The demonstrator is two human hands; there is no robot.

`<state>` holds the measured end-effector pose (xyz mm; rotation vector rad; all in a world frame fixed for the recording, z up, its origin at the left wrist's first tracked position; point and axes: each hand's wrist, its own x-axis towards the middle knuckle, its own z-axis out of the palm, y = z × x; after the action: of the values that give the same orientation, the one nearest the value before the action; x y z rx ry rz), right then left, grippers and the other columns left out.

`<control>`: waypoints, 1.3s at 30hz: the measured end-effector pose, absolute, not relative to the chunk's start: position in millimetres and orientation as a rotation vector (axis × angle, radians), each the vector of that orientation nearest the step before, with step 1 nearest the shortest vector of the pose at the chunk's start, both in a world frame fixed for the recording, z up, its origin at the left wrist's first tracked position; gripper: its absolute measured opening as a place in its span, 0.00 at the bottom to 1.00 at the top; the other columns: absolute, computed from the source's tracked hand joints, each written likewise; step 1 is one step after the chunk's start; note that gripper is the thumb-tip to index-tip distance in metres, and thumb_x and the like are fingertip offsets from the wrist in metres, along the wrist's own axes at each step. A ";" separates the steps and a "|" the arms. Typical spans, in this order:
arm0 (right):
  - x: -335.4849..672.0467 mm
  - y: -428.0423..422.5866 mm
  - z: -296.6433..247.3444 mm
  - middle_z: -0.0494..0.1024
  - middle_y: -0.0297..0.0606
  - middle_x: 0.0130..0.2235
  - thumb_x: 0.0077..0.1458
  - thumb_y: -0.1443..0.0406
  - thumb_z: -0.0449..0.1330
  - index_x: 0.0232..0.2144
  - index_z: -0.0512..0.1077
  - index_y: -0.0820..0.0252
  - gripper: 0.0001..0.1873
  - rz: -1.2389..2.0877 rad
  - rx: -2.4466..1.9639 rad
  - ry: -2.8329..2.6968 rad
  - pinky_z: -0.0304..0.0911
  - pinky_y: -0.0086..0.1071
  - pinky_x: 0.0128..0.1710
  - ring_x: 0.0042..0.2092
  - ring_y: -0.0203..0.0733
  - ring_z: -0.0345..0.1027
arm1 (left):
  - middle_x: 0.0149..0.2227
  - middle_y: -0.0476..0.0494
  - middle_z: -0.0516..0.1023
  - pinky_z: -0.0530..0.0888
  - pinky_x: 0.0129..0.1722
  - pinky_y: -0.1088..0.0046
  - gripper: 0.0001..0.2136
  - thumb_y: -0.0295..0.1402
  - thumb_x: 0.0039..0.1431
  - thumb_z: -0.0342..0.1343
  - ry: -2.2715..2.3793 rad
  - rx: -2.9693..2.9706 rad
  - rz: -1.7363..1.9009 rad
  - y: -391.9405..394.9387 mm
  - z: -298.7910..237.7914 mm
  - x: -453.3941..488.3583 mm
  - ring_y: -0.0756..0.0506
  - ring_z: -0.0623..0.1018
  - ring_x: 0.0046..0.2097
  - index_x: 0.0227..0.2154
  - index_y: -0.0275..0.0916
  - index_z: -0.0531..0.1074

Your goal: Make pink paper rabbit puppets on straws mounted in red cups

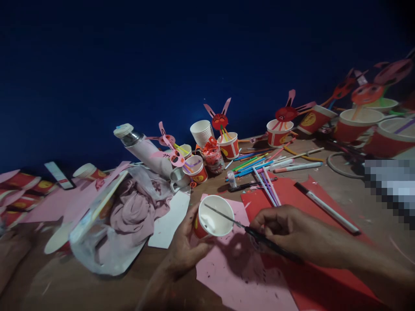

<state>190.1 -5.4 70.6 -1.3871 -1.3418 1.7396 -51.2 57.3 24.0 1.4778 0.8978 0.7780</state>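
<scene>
1. With the held cup as the clock's centre, I see red cups [24, 192] far off at nine o'clock, bearing yellow emblems I can't read. Beside them is a slim white box [60, 175]; its red marking is too small to make out.
2. Nearer, also at nine, a clear bag [108, 255] sits with mauve cloth [132, 207] in its mouth. At ten a pale bottle [145, 153] leans.
3. At eight, the left hand [186, 244] is closed around the side of the cup [202, 232], its white mouth tipped upward above a pink sheet [227, 276]. A bit of yellow shows on the red wall, but no letters.
4. At eleven and twelve stand rabbit-topped cups [195, 175] and a white cup stack [201, 131]. A small tag [256, 139] at one carries dark strokes like a Chinese character, too blurred to be sure.
5. At three, the right hand [288, 226] is curled tight on black-handled scissors [269, 242]. Their blade crosses the cup's mouth; I can't tell whether it touches.
6. Further out at three, a marker [327, 209] lies on a red sheet [288, 198], its print illegible. More rabbit cups [356, 125] stand at two.
</scene>
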 end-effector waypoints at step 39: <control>157.4 -3.2 40.5 0.65 0.28 0.18 0.43 0.63 0.57 0.27 0.72 0.63 0.09 1.790 -1.314 -0.944 0.47 0.21 0.16 0.17 0.25 0.51 | 0.51 0.39 0.66 0.65 0.49 0.65 0.28 0.30 0.43 0.59 1.170 1.841 0.773 60.4 37.2 -47.3 0.40 0.67 0.51 0.51 0.37 0.59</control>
<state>157.4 -3.2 40.5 -1.3140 -0.9445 1.7904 -47.3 60.4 37.2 1.8412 1.1695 0.7727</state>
